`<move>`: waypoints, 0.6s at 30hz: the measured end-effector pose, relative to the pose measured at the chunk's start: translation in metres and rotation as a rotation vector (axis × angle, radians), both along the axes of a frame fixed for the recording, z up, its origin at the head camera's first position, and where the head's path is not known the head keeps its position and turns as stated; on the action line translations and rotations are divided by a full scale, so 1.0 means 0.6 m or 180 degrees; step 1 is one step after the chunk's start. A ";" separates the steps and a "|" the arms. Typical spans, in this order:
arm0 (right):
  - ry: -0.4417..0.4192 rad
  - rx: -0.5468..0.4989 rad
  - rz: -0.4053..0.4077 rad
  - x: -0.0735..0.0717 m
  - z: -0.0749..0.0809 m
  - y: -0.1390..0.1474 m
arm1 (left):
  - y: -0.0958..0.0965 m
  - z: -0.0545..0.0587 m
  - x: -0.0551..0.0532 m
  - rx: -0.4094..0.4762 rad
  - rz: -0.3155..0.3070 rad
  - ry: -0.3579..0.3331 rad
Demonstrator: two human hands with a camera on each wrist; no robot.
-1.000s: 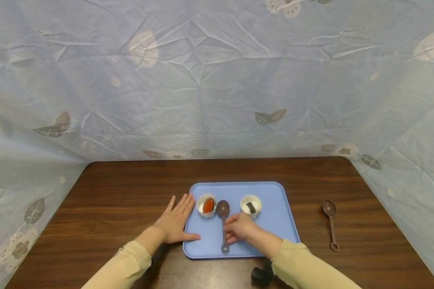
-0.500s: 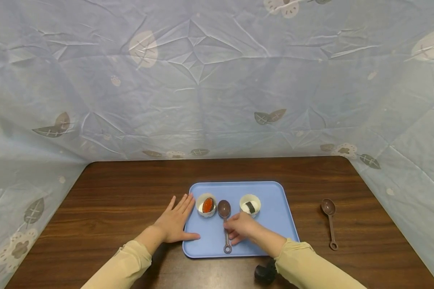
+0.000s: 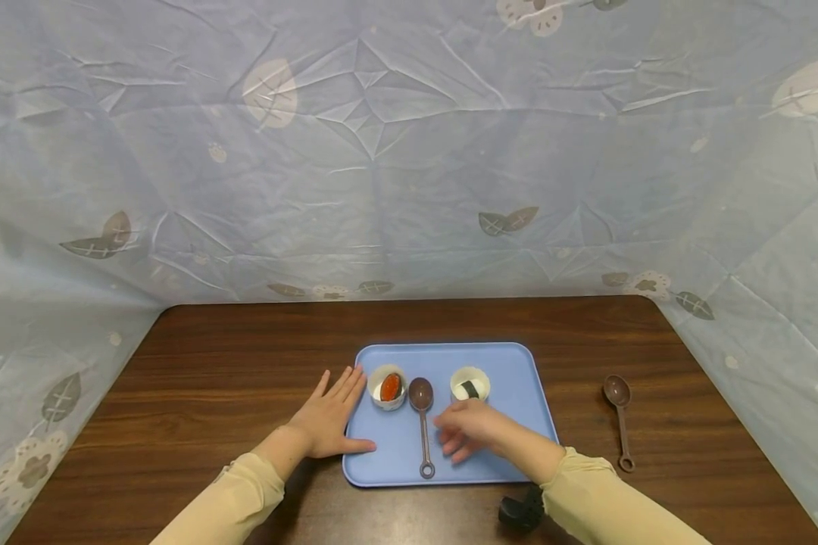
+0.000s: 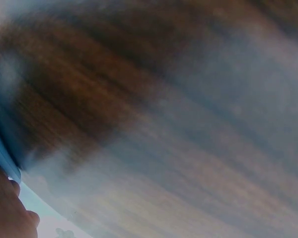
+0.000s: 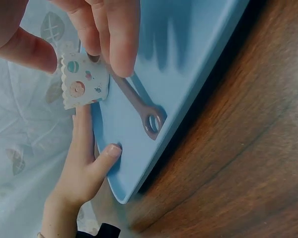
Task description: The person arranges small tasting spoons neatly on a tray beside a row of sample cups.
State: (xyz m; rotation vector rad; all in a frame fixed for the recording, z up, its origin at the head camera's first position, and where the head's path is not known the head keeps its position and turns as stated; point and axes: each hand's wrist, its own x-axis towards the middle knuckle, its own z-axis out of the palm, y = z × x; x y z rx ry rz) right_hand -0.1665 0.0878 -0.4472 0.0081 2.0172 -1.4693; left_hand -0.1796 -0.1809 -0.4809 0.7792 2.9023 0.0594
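A brown spoon [image 3: 424,433] lies on the blue tray [image 3: 511,359], its bowl toward the back and its ringed handle toward the front rim. My right hand [image 3: 473,428] hovers just right of the handle, fingers loosely bent and holding nothing. Spread flat, my left hand [image 3: 334,420] rests on the tray's left edge with the thumb over the rim. Left of the spoon stands a paper cup [image 3: 382,401] with an orange-topped sushi piece [image 3: 391,387] inside. Behind my right hand is another paper cup [image 3: 479,375], holding a white piece with a dark band [image 3: 469,390].
A second brown spoon [image 3: 620,424] lies on the dark wooden table [image 3: 245,341], to the right of the tray. A patterned pale cloth [image 3: 409,189] hangs behind the table and along both sides.
My right hand has let go of the spoon's handle and moved a little to the right. The spoon's handle end shifted slightly rightward first. My left hand has stayed in place.
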 end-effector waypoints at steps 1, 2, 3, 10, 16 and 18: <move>0.0005 -0.0011 0.0033 0.001 0.001 0.004 | 0.000 0.001 0.000 0.0008 -0.0001 -0.0004; 0.0009 -0.0024 0.0059 0.003 0.002 0.008 | 0.001 0.002 0.001 0.0020 -0.0006 -0.0005; 0.0004 -0.0046 0.0090 0.004 0.004 0.012 | 0.001 0.003 0.001 0.0033 -0.0011 -0.0008; -0.0066 -0.0220 0.0175 0.007 0.020 0.044 | 0.003 0.010 0.003 0.0044 0.0007 -0.0084; -0.0121 -0.0295 0.0110 0.004 0.038 0.075 | 0.003 0.008 0.003 0.0014 0.0035 -0.0111; -0.0144 -0.0313 0.0108 0.003 0.043 0.085 | 0.003 0.006 0.003 0.0009 0.0034 -0.0100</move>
